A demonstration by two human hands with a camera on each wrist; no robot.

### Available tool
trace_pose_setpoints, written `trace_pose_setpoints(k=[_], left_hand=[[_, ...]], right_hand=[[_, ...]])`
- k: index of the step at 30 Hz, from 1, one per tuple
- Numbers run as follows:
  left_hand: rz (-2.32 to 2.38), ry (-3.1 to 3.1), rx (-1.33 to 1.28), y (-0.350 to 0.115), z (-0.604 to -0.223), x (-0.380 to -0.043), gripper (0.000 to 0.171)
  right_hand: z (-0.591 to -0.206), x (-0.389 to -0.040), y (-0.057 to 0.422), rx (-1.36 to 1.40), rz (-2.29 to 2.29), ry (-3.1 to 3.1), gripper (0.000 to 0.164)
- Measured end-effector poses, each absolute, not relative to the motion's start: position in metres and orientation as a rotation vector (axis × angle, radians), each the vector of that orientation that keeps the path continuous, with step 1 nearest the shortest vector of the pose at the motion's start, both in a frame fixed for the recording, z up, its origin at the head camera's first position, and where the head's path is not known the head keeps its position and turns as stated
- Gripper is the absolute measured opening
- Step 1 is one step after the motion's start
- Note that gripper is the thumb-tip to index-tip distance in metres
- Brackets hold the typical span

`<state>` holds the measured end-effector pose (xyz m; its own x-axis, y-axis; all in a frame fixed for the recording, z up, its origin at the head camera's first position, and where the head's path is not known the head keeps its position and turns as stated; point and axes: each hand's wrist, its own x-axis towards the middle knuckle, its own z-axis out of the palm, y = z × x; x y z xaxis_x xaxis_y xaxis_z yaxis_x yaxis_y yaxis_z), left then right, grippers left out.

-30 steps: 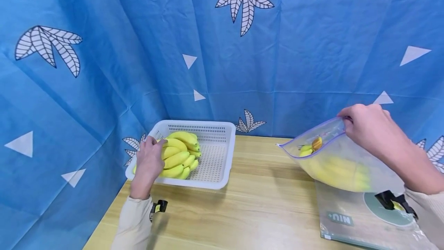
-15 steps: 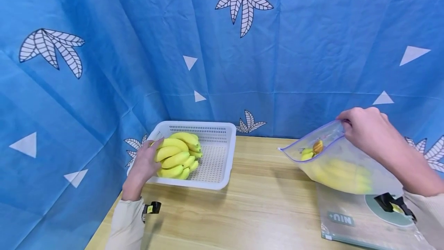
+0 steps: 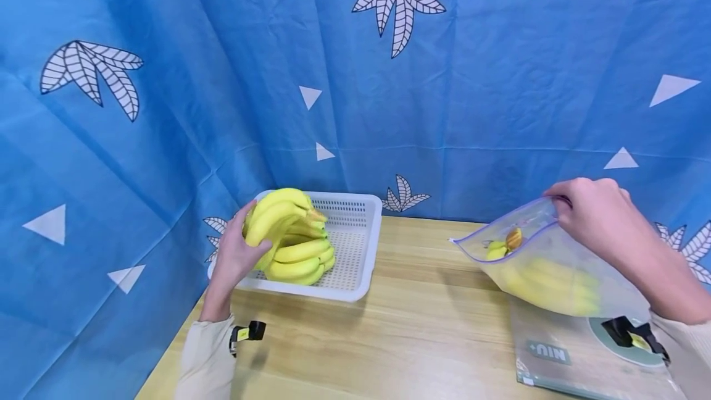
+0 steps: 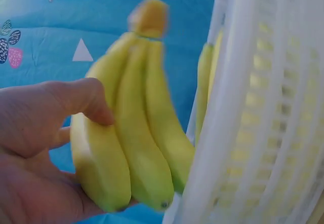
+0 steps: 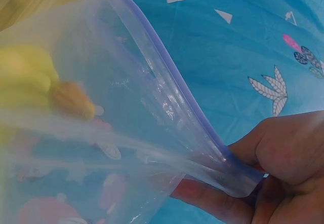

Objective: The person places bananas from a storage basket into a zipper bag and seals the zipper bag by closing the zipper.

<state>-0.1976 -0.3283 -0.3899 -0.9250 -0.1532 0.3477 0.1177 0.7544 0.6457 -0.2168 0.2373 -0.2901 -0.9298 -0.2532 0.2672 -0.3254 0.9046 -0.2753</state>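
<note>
My left hand (image 3: 236,252) grips a bunch of yellow bananas (image 3: 278,212) from its left side, thumb over the near fruit. In the left wrist view this bunch (image 4: 136,117) has a brownish stem end pointing up, beside the basket wall. More bananas (image 3: 302,264) lie below it in the white plastic basket (image 3: 373,252). On the right, my right hand (image 3: 594,208) pinches the purple-edged mouth of a frosted zip bag (image 3: 550,245), holding it partly open. Inside the bag (image 5: 126,97) is another banana bunch (image 5: 28,77), its stem end near the opening.
A flat, clear-faced package (image 3: 547,363) with a green label lies on the wooden table (image 3: 400,344) beneath the bag. Behind and to the left hangs a blue curtain (image 3: 472,91) with leaf and triangle prints. The basket stands close to it.
My left hand has shifted its grasp to the left side of the bananas, and the upper bunch has risen and tipped up in the basket. My right hand keeps holding the bag's mouth.
</note>
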Motion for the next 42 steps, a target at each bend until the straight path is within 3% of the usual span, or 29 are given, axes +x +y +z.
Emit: trace_pose_setpoints(k=[6,12,18,32,39,42], left_hand=[[-1.608,-2.332,0.114,-0.299,-0.397,-0.208,0.100],[-2.187,-1.947,-0.004,-0.273,-0.399,-0.210,0.084],[-2.624,-1.450,-0.114,-0.243,-0.401,-0.214,0.087],[-2.341,-1.528,-0.129,-0.173,-0.394,-0.209,0.056],[-2.212,-1.684,-0.136,-0.149,-0.399,-0.211,0.067],[-2.187,-1.735,-0.121,-0.141,-0.402,-0.210,0.060]], right_hand=[[-0.300,-0.214,0.241,0.372,0.463,-2.806,0.030],[-0.306,-0.214,0.239,0.351,0.520,-2.803,0.029],[-0.310,-0.206,0.247,0.340,0.549,-2.733,0.028],[-0.333,-0.181,0.255,0.226,0.679,-2.548,0.020],[-0.355,-0.169,0.252,0.209,0.782,-2.406,0.017],[-0.362,-0.166,0.252,0.164,0.850,-2.398,0.017]])
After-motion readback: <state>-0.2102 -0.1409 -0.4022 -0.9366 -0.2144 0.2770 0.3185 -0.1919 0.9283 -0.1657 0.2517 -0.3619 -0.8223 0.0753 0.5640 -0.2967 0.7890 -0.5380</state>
